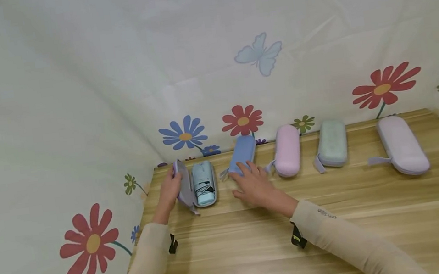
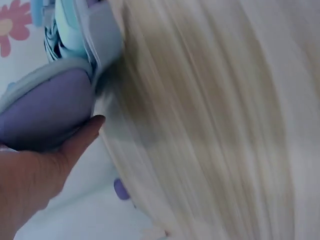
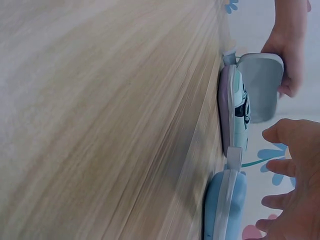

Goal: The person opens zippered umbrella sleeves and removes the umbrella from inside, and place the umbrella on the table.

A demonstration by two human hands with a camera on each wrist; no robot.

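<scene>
At the table's far left, a zip case with a purple shell and grey lining lies open. My left hand grips its raised lid, thumb along the edge. Inside the other half sits a folded light-blue umbrella with a black patterned strip. My right hand hovers at the near end of a closed blue case, its fingers spread. In the right wrist view those fingers hold nothing and stand beside the blue case.
Along the back of the wooden table stand more closed cases: a pink one, a grey-green one and a pale lilac one, each with a strap. Behind them hangs a white cloth wall printed with flowers.
</scene>
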